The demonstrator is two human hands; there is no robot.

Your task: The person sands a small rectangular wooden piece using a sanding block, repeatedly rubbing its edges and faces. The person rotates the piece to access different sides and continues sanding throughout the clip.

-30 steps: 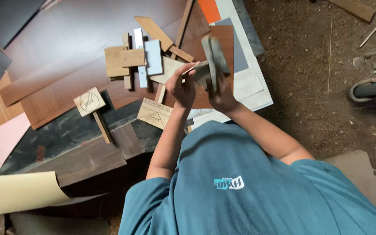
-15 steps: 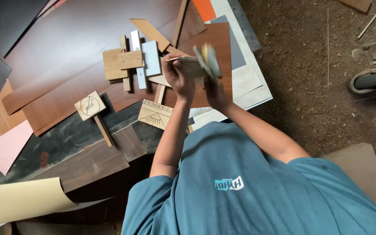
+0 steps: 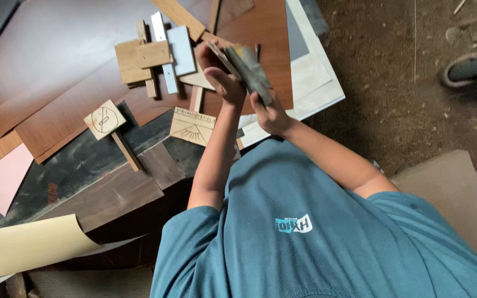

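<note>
You hold a small stack of thin sample panels [image 3: 247, 69] up over the reddish-brown board [image 3: 266, 49], both hands closed on it: your left hand [image 3: 219, 74] grips the upper edge, thumb across the face, and your right hand [image 3: 269, 110] clasps it from below. The sorting looks only partly done. Loose wooden offcuts [image 3: 144, 58] lie jumbled just to the left, and a marked square piece [image 3: 193, 126] lies near your left forearm, untouched.

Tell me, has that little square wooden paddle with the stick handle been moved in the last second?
No. The square paddle keeps its place on the dark board, just left of the marked wooden piece. Only the head camera shifted slightly.
</note>
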